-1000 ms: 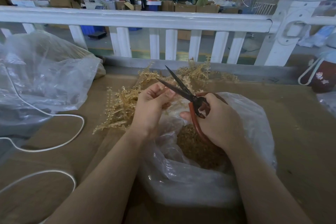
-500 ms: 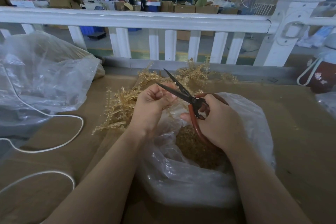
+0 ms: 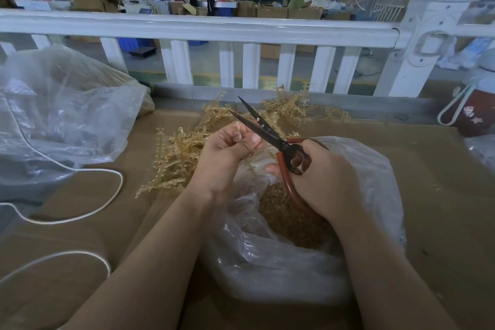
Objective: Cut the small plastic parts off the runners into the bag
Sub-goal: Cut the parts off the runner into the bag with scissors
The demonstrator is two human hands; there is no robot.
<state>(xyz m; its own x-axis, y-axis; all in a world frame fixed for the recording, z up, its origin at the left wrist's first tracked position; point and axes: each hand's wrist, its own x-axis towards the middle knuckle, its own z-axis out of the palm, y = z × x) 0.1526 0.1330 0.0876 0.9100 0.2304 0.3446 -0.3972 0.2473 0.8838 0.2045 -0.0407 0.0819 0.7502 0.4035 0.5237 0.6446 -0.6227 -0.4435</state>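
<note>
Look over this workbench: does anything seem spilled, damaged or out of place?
Nothing stands out. The runners lie heaped behind the open bag, cut parts sit inside it, and both hands work above its mouth with the scissors.

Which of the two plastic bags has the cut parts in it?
The open bag under the hands, with small amber parts piled inside; the big bag at left shows none.

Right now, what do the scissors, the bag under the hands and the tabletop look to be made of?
Scissors: dark, dull metal blades; the reddish-brown handles look coated or painted, with a slight sheen.
Bag: thin clear plastic film, crinkled and glossy, with the tan cut parts showing through.
Tabletop: seemingly brown cardboard or fibreboard, flat and matte; which one I can't tell.
</note>
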